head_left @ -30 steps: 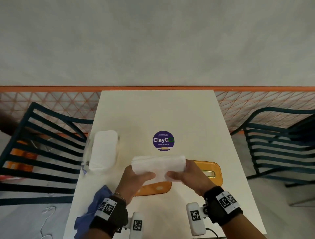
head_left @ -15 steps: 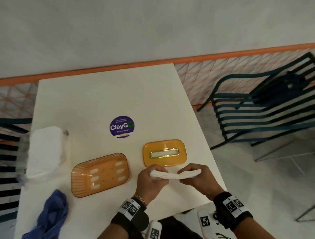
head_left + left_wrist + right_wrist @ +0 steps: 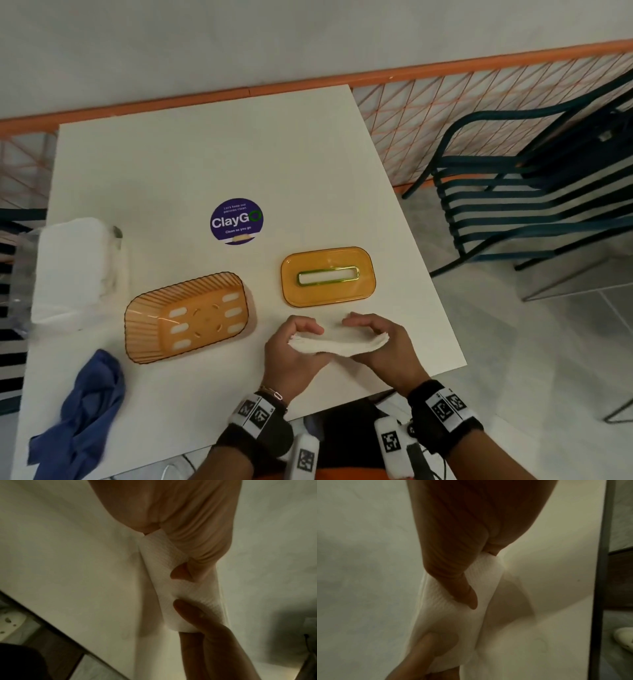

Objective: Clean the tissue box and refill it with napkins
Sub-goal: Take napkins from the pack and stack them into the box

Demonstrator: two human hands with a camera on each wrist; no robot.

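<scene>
A white stack of napkins [image 3: 337,344] sags between my hands near the table's front right edge. My left hand [image 3: 298,337] grips its left end and my right hand [image 3: 371,334] grips its right end. The wrist views show the napkins [image 3: 181,588] [image 3: 453,615] pinched between thumb and fingers of each hand. The orange tissue box base [image 3: 186,317] lies open side up to the left. Its orange lid [image 3: 327,275] with a slot lies flat behind my hands. A pack of white napkins [image 3: 73,267] in clear wrap sits at the left edge.
A crumpled blue cloth [image 3: 82,411] lies at the table's front left. A round purple sticker [image 3: 236,221] marks the white table [image 3: 205,154]. A dark slatted chair [image 3: 534,192] stands to the right, and an orange mesh railing [image 3: 411,113] runs behind.
The napkin stack came down from upright over the box parts to a flat, sagging hold near the front right edge. The view swung right, uncovering the base and lid.
</scene>
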